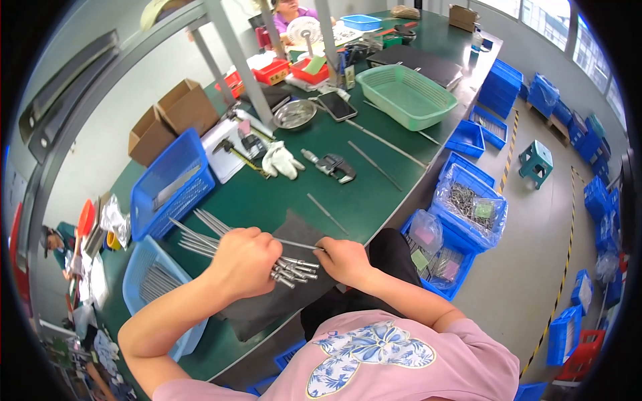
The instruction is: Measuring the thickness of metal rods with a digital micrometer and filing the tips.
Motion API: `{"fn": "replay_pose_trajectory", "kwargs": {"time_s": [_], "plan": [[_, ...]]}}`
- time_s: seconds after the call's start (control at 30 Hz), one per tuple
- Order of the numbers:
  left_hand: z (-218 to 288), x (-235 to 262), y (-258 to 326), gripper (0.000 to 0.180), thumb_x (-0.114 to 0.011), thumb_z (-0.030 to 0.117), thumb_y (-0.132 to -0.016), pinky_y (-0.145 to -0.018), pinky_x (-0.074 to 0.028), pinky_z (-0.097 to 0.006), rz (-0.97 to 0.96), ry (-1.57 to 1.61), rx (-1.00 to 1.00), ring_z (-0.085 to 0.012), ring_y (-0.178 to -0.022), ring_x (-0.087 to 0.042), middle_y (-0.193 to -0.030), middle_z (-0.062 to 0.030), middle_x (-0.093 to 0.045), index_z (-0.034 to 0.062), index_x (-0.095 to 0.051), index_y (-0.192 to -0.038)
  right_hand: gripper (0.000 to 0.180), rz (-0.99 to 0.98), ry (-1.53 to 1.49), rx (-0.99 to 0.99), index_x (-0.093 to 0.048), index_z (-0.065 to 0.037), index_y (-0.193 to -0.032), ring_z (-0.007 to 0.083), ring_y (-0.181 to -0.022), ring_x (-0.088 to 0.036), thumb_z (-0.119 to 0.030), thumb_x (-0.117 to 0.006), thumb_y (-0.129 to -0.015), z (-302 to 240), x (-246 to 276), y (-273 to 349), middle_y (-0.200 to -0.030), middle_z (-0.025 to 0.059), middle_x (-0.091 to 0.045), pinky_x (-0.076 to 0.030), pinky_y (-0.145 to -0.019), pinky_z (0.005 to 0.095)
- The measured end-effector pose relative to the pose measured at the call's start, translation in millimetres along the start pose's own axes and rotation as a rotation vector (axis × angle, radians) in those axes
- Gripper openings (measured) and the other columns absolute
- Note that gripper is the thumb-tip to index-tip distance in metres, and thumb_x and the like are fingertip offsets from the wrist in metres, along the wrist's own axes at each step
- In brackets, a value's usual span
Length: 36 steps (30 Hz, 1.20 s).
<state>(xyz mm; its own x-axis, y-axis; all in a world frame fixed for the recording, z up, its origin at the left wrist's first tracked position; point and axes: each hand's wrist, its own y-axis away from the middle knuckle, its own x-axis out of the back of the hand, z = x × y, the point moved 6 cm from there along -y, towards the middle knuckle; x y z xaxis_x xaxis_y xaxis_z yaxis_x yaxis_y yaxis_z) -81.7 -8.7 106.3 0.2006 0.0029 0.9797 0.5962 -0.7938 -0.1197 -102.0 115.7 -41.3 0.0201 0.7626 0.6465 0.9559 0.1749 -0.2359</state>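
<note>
My left hand [246,262] is closed round a bundle of thin metal rods [294,269]. Their stepped ends stick out to the right of the fist, and their long shafts fan out to the left. With fingertips pinched, my right hand [344,260] holds the end of a single metal rod [297,244], which runs back toward the left fist. Both hands are over a dark grey cloth [257,314] at the table's near edge. Two more loose rods, a short rod [327,213] and a longer rod [374,166], lie beyond the hands.
Left of my arm stand a light blue basket [137,267] with rods and a blue basket [150,217]. A micrometer [331,166], white glove [283,160], phone [336,105] and green basket [408,120] lie farther back on the green table. Blue bins [461,267] stand at right. Another person [294,13] sits opposite.
</note>
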Motion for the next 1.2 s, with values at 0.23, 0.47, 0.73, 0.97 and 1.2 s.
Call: {"fn": "replay_pose_trajectory", "kwargs": {"time_s": [0.23, 0.47, 0.73, 0.97, 1.2], "plan": [[-15.0, -67.3, -34.0, 0.020, -0.067, 0.016, -0.049, -0.058, -0.048, -0.039, -0.158, 0.048, 0.049, -0.0289, -0.063, -0.057, -0.063, -0.0087, -0.056, 0.0072, -0.054, -0.061, 0.022, -0.059, -0.118, 0.071, -0.062, -0.007, -0.086, 0.0349, -0.072, -0.060, -0.027, -0.054, -0.085, 13.1, 3.3, -49.2, -0.074, 0.0145, -0.063, -0.046, -0.065, 0.0450], [-33.4, -105.6, -27.7, 0.012, -0.063, 0.014, -0.052, -0.059, -0.049, -0.039, -0.192, 0.067, 0.151, -0.0282, -0.065, -0.060, -0.064, -0.0107, -0.059, 0.0058, -0.058, -0.060, 0.016, -0.245, -0.138, 0.197, -0.061, -0.008, -0.088, 0.0325, -0.078, -0.061, -0.021, -0.061, -0.078, 9.8, -15.5, -66.4, -0.079, 0.0128, -0.064, -0.046, -0.066, 0.0436], [-41.3, -140.1, -13.0, 0.013, -0.062, 0.011, -0.053, -0.059, -0.048, -0.039, -0.121, 0.046, 0.232, -0.0295, -0.065, -0.059, -0.066, -0.0108, -0.059, 0.0057, -0.057, -0.063, 0.030, -0.249, -0.204, 0.191, -0.061, -0.011, -0.094, 0.0288, -0.083, -0.061, -0.003, -0.056, -0.065, 6.4, -16.8, -51.7, -0.083, 0.0071, -0.064, -0.047, -0.069, 0.0408], [-46.0, -136.1, -19.7, 0.018, -0.062, 0.009, -0.055, -0.063, -0.043, -0.042, 0.076, 0.120, 0.384, -0.0316, -0.076, -0.054, -0.075, -0.0133, -0.056, 0.0039, -0.054, -0.071, 0.032, -0.083, -0.108, 0.301, -0.064, -0.010, -0.093, 0.0312, -0.082, -0.061, -0.003, -0.057, -0.063, 7.3, -10.2, -54.7, -0.089, 0.0109, -0.064, -0.049, -0.070, 0.0385], [-53.2, -138.7, -14.1, 0.029, -0.063, 0.002, -0.056, -0.067, -0.044, -0.040, 0.015, 0.229, 0.404, -0.0315, -0.082, -0.052, -0.085, -0.0122, -0.053, 0.0035, -0.051, -0.081, 0.040, -0.245, 0.067, 0.334, -0.061, -0.012, -0.104, 0.0302, -0.079, -0.059, -0.001, -0.055, -0.065, -4.1, -11.3, -59.9, -0.088, 0.0081, -0.059, -0.048, -0.066, 0.0386]]}}
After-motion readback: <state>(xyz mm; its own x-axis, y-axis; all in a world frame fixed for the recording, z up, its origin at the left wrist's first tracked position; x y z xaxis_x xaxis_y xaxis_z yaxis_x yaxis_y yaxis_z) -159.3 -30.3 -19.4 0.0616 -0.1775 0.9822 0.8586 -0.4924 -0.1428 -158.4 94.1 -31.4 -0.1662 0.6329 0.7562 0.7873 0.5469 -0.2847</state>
